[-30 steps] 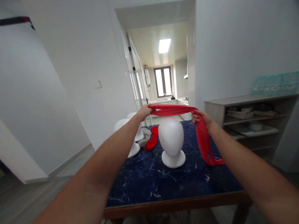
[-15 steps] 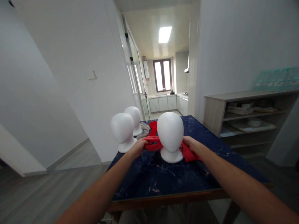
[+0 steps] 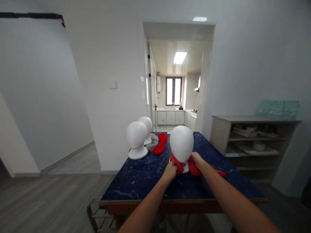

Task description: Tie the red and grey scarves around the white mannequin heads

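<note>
A white foam mannequin head [image 3: 181, 144] stands on the dark blue marble table [image 3: 145, 174]. A red scarf [image 3: 194, 169] is wrapped around its neck. My left hand [image 3: 169, 171] grips one scarf end at the front left of the neck. My right hand [image 3: 195, 159] grips the other end at the front right, and a red tail [image 3: 220, 173] trails onto the table beside my right forearm.
Two more white foam heads [image 3: 137, 139] stand at the table's far left, with a grey cloth [image 3: 152, 142] and another red cloth [image 3: 160, 144] beside them. A wooden shelf unit [image 3: 252, 139] stands to the right. A doorway behind opens onto a kitchen.
The scarf went from stretched above the head, down behind it, to around the neck. Both hands have come together in front of the neck with the ends. The camera view pulled back.
</note>
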`<state>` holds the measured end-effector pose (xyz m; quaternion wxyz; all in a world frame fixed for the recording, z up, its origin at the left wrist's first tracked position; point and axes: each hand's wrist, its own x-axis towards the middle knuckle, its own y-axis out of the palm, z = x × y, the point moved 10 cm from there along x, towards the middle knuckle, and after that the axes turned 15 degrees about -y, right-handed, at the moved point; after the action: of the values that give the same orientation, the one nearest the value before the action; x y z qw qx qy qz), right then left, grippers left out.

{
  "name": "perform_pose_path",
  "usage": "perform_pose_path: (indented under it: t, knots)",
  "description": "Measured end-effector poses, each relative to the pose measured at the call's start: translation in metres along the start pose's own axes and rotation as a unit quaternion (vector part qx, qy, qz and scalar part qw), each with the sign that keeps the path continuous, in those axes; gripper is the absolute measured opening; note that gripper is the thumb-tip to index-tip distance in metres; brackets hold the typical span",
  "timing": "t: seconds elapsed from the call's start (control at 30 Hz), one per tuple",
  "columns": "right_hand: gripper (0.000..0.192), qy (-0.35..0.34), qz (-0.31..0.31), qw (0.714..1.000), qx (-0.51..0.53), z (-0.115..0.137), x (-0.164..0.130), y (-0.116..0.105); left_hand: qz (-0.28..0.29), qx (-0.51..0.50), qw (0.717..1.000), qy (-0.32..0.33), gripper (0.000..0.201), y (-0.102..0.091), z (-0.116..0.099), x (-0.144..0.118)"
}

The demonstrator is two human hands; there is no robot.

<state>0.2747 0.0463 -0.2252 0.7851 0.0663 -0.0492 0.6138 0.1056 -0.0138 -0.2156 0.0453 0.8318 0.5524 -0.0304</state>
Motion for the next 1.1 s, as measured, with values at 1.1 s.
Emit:
perform_pose_path:
  t: [1.1]
  knots:
    - [0.027,-0.226,0.017,0.939,-0.260,0.061,-0.119,0.025,-0.053,0.007,0.996,0.075,0.034,-0.014,-0.001,-0.002]
